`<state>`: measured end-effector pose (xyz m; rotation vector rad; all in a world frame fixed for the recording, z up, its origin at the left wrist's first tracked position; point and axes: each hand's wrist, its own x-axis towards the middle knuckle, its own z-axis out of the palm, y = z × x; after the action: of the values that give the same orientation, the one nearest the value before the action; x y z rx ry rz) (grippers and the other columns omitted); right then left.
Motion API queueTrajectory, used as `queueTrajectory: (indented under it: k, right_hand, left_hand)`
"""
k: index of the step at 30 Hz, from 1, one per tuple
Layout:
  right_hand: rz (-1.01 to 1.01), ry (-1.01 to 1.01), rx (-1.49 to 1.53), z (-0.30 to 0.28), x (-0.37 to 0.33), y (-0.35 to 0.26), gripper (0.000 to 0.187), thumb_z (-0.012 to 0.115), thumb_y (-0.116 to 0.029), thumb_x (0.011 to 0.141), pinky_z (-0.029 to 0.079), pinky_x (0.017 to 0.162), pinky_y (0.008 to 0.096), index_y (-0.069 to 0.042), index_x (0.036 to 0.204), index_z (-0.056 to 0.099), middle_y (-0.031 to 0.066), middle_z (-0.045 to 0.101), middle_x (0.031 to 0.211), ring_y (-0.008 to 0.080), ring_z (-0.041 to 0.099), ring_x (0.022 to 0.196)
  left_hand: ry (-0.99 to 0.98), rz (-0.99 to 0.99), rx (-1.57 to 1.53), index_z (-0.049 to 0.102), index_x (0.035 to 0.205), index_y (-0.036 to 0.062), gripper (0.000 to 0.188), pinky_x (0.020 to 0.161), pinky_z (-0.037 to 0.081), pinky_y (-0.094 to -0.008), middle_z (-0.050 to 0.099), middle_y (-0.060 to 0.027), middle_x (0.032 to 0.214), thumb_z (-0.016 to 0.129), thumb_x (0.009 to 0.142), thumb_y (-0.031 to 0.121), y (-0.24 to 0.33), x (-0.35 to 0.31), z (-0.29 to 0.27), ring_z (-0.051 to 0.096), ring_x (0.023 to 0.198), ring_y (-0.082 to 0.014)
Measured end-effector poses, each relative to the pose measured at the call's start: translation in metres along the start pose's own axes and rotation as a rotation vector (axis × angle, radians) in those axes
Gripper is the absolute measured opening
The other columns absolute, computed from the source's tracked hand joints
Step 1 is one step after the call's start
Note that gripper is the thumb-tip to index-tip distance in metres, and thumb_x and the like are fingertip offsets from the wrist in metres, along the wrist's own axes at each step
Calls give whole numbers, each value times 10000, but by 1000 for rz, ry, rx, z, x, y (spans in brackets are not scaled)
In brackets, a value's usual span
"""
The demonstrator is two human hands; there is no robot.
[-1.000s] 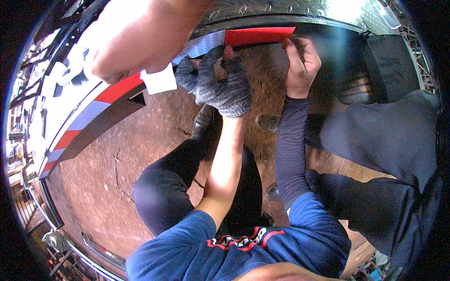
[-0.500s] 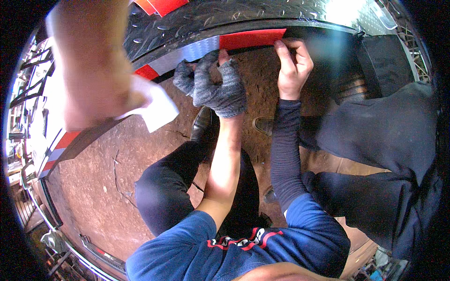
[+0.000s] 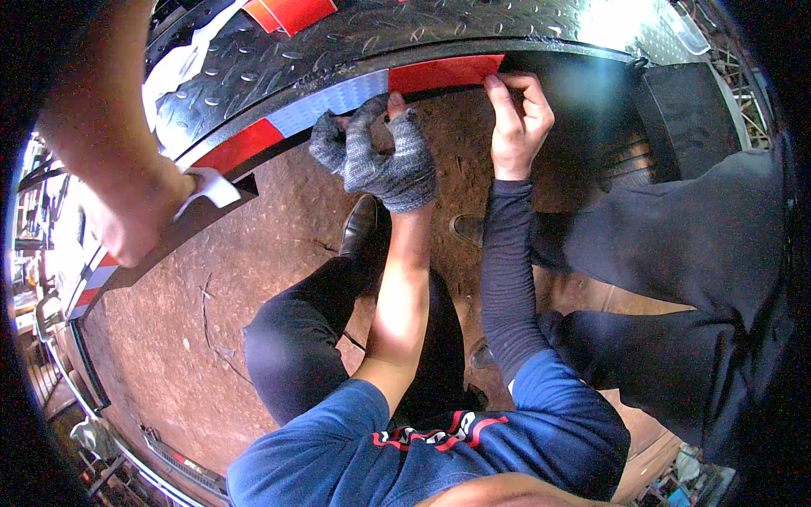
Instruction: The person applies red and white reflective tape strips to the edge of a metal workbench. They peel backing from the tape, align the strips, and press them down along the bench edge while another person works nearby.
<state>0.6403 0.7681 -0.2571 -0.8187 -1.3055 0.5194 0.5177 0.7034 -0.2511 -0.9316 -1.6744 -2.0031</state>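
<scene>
Head view: the red and silver reflective strip [image 3: 439, 74] runs along the curved lower edge of a patterned metal plate [image 3: 405, 34], from far down on the left up to the person's two hands. Most of it looks flat on the edge, so the work seems well along. What appears left is the last red section on the right, and the dark bare edge beyond it, which has no strip on it. The left hand [image 3: 384, 160], in a grey fingerless glove, is curled against the strip where the silver section meets the red one, with a bare fingertip pressed on the join. Whether it grips anything or only presses, I cannot tell. The right hand [image 3: 519, 127], bare below a dark sleeve, is closed in a pinch on the right end of the red section, fingers tight together at the strip's corner, just under the plate's edge. At the upper left a co-worker's hand [image 3: 135, 220] holds a piece of white paper [image 3: 211, 188] close to the strip's lower run. Below are reddish-brown ground [image 3: 253, 279] and a dark shoe [image 3: 361, 226].
</scene>
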Motion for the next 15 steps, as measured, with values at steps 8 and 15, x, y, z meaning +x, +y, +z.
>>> queueTrajectory:
  k: [8, 15]
  right_hand:
    - [14, 11, -48, 0, -1, 0, 143, 743, -116, 801, 422, 671, 245, -8, 791, 651, 34, 647, 792, 98, 576, 745]
    - [33, 14, -29, 3, -1, -9, 125, 740, -106, 808, 423, 645, 226, -18, 801, 652, 17, 648, 799, 74, 564, 742]
  left_hand:
    - [-25, -8, 70, 732, 811, 54, 186, 921, 421, -452, 567, -178, 1043, 830, 675, 136, 1, 0, 1, 527, 1028, -339]
    - [8, -42, 12, 712, 833, 44, 159, 870, 424, -427, 537, -157, 1009, 801, 710, 94, 3, 0, 1, 523, 975, -316]
